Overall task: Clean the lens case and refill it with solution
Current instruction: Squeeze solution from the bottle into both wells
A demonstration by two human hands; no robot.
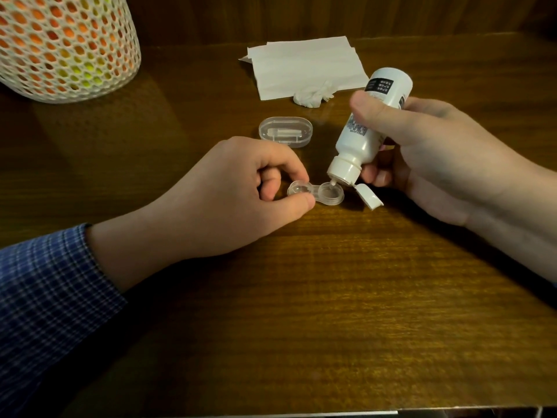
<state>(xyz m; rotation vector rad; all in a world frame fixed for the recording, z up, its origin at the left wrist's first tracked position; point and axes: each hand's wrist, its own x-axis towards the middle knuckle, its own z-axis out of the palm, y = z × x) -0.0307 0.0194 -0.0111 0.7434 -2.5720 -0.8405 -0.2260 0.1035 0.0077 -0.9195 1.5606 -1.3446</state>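
We see the left hand down on the wooden table, near its middle, pinching the lens case. Forefinger tip sits on the far rim of the case's left well, thumb tip on the near side at the bridge between the two wells; grip is narrow, just a fingertip pinch. Other fingers curled in under the palm. The case lies flat on the table, both wells uncapped, clear plastic.

Right hand holds the white bottle, tilted nozzle-down toward the left. Thumb lies across the upper side of the bottle body, fingers wrap underneath; we see two fingertips below the neck. Firm full-hand grip. The nozzle tip is right over the case's right well, touching or nearly touching its rim, we can't tell which. The flip cap hangs open from the bottle's collar, just right of the case, low over the table.

Behind the case, toward the back edge, a clear oval box rests on the table. Further back, flat white tissue sheets, with a crumpled tissue wad at their near edge. Back left corner: a white mesh basket with orange and yellow things inside. Blue checked sleeve on the left arm.
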